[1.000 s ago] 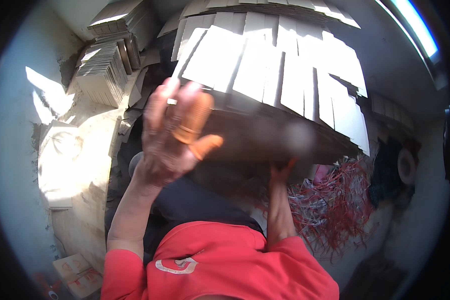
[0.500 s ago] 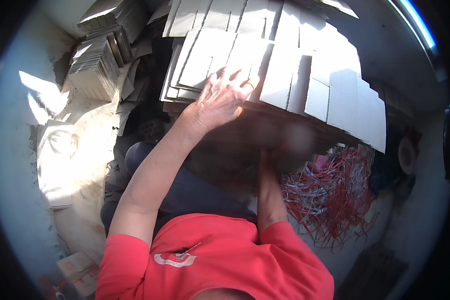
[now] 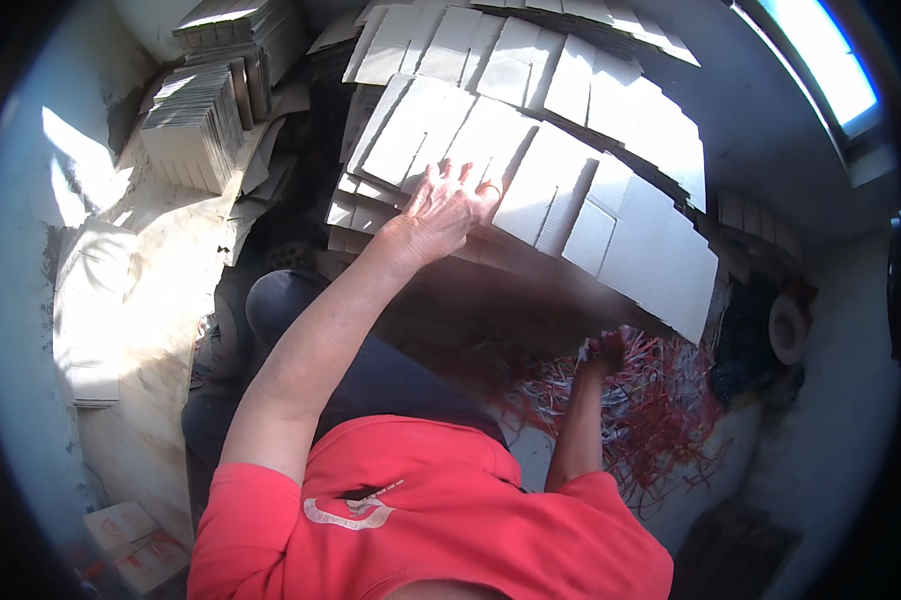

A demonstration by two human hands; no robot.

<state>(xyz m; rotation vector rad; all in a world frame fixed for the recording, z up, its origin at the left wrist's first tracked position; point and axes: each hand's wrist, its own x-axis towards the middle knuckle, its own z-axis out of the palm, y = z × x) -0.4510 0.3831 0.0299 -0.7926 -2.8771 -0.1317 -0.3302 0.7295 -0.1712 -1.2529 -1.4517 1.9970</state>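
A stack of slotted white-grey cardboard sheets (image 3: pixel 643 222) extends across the top middle of the view, its near edge facing me. My left hand (image 3: pixel 443 208) lies on the near edge of the top sheet, fingers stretched out over it; a ring shows on one finger. Below the stack's right near edge, in shade, my right hand (image 3: pixel 603 352) is held with its fingers curled in. What it holds, if anything, I cannot make out. Behind it lies a tangled heap of red and white strapping strips (image 3: pixel 661 420).
More upright cardboard stacks (image 3: pixel 186 140) stand at the far left on a pale board (image 3: pixel 161 290). Flat sheets (image 3: pixel 91 310) lean by the left wall. A roll of tape or similar ring (image 3: pixel 788 330) sits at the right. A small box (image 3: pixel 136 545) lies lower left.
My right hand has come out from under the stack and moved right, toward the strips. The near sheets now sit apart from those behind, with a dark gap. My left hand stays on the sheet.
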